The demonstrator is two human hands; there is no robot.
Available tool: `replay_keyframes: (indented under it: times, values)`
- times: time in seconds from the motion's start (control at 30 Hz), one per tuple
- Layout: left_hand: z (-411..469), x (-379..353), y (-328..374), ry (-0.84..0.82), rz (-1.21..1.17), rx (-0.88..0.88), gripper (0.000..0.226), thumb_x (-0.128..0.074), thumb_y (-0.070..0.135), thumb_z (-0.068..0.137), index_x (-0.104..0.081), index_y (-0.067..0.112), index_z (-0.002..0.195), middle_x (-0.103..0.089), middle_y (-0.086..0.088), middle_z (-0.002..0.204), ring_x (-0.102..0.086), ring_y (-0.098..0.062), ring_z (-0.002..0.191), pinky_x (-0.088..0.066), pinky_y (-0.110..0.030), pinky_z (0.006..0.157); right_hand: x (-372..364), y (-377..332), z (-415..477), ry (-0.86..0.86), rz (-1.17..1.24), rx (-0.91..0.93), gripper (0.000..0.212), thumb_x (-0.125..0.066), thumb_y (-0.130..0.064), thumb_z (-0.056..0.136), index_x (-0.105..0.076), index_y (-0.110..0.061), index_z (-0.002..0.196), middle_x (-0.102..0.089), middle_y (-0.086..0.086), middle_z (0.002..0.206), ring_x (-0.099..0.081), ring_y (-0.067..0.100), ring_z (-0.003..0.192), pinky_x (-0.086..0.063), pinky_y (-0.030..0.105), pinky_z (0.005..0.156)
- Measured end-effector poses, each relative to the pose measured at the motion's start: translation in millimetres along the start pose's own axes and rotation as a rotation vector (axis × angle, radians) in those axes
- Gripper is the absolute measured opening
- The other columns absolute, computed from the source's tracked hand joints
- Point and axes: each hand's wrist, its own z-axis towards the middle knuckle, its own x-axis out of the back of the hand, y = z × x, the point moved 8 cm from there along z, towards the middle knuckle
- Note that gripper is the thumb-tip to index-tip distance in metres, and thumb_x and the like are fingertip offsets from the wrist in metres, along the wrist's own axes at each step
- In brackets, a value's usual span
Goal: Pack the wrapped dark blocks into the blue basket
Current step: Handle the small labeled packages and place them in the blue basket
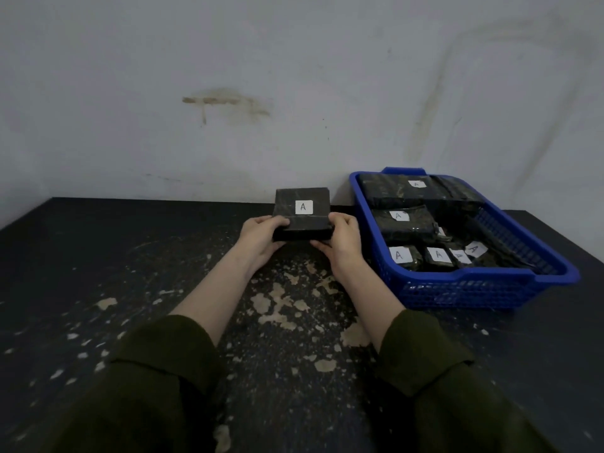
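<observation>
Person seated at a black, scuffed tabletop (98,256). The paint has flaked off in pale patches in the middle.

Both hands are out in front, one on each side of a dark block wrapped in glossy film (287,204). The left hand (261,235) and right hand (343,238) have fingers curled round its lower edges, thumbs on top: a firm two-sided grip. The block is held near the far edge of the tabletop, close to the wall (228,60), face tilted toward the camera. A thicker dark band along its bottom may be a second block underneath; cannot tell.

A white paper label marked "A" (303,207) sits on the upper face. The film is slick and catches faint highlights, so gripping both sides likely guards against slipping.

The blue plastic basket with mesh walls and a solid rim (457,294) stands just to the right of the right hand, on the tabletop, well within reach. It holds a long wrapped block at the rear (392,191), a medium one in the middle (405,223) and a row of small ones in front (405,256), each with an "A" label. They are packed close, flat or on edge, which leaves little free floor. The right part of the basket looks the most open.

Judgement: packing is well along, and the held block is not yet in the basket.

Dark olive fabric sleeves (157,371) are pushed back from the wrists.
</observation>
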Motion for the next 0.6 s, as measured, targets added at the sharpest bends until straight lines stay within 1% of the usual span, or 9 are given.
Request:
replay_keyframes:
  times: [0.07,0.13,0.23,0.3,0.37,0.43,0.47,0.53,0.6]
  values:
    - [-18.9,10.5,6.0,-0.042,-0.019,0.013,0.039,-0.062,-0.011,0.083,-0.054,-0.005,0.121,-0.063,-0.02,0.119,-0.066,-0.027,0.102,-0.06,-0.032,0.067,-4.1,0.8,-13.8,-0.057,-0.019,-0.022,0.009,-0.053,-0.02,0.101,-0.05,-0.018,0.109,-0.056,0.012,0.128,-0.06,0.03,0.116,-0.06,0.038,0.078]
    - [-38.0,17.8,13.9,-0.074,0.032,-0.007,0.042,-0.059,-0.014,0.082,-0.055,-0.006,0.123,-0.064,-0.02,0.118,-0.066,-0.026,0.102,-0.059,-0.035,0.074,-9.3,2.8,-27.1,-0.111,-0.053,-0.015,0.021,-0.055,-0.021,0.101,-0.048,-0.017,0.12,-0.056,0.011,0.127,-0.062,0.029,0.114,-0.061,0.043,0.08]
    - [-63.6,24.8,22.9,-0.077,0.102,-0.043,0.036,-0.053,-0.017,0.082,-0.058,-0.007,0.115,-0.066,-0.019,0.107,-0.065,-0.025,0.09,-0.057,-0.036,0.078,-13.7,3.2,-48.7,-0.177,-0.085,0.0,0.029,-0.055,-0.021,0.101,-0.047,-0.017,0.129,-0.06,0.009,0.125,-0.065,0.027,0.109,-0.062,0.043,0.076]
    - [-81.7,27.2,22.6,-0.089,0.107,-0.046,0.024,-0.051,-0.011,0.085,-0.061,-0.004,0.106,-0.066,-0.017,0.098,-0.064,-0.022,0.084,-0.057,-0.035,0.076,-13.3,5.9,-64.7,-0.212,-0.091,-0.004,0.03,-0.054,-0.022,0.102,-0.049,-0.016,0.131,-0.061,0.009,0.124,-0.066,0.026,0.108,-0.062,0.044,0.078]
    - [-95.5,30.5,16.7,-0.077,0.058,-0.027,0.016,-0.051,-0.001,0.091,-0.064,-0.001,0.099,-0.067,-0.016,0.094,-0.064,-0.022,0.084,-0.054,-0.038,0.081,-9.7,7.6,-81.2,-0.224,-0.107,0.01,0.03,-0.052,-0.023,0.102,-0.05,-0.017,0.132,-0.062,0.007,0.12,-0.067,0.023,0.104,-0.062,0.045,0.079]
    - [-107.0,32.3,8.3,-0.047,0.02,-0.016,0.017,-0.053,0.007,0.094,-0.066,0.0,0.101,-0.07,-0.017,0.098,-0.065,-0.025,0.089,-0.053,-0.041,0.088,-4.0,8.5,-93.9,-0.217,-0.13,0.05,0.03,-0.052,-0.024,0.102,-0.051,-0.016,0.131,-0.064,0.004,0.116,-0.068,0.021,0.101,-0.062,0.043,0.078]
    - [-112.5,32.7,4.0,-0.028,0.023,-0.017,0.019,-0.055,0.01,0.094,-0.067,0.0,0.105,-0.071,-0.018,0.102,-0.066,-0.026,0.092,-0.053,-0.043,0.091,-0.7,9.3,-99.0,-0.207,-0.142,0.07,0.03,-0.052,-0.024,0.102,-0.052,-0.015,0.131,-0.064,0.003,0.115,-0.068,0.02,0.101,-0.061,0.042,0.081]
    - [-121.4,34.0,-4.8,0.005,0.041,-0.038,0.024,-0.057,0.015,0.095,-0.067,-0.001,0.111,-0.072,-0.017,0.106,-0.068,-0.026,0.093,-0.054,-0.043,0.093,5.7,10.5,-108.8,-0.18,-0.185,0.117,0.03,-0.052,-0.025,0.102,-0.053,-0.016,0.13,-0.063,0.001,0.115,-0.067,0.013,0.1,-0.059,0.035,0.087]
    - [-125.4,36.5,-14.7,0.037,0.092,-0.074,0.032,-0.061,0.029,0.094,-0.067,0.004,0.113,-0.073,-0.013,0.108,-0.069,-0.024,0.097,-0.054,-0.043,0.095,10.1,10.8,-116.4,-0.167,-0.214,0.182,0.028,-0.05,-0.023,0.103,-0.053,-0.014,0.129,-0.064,-0.002,0.113,-0.066,0.001,0.09,-0.055,0.017,0.074]
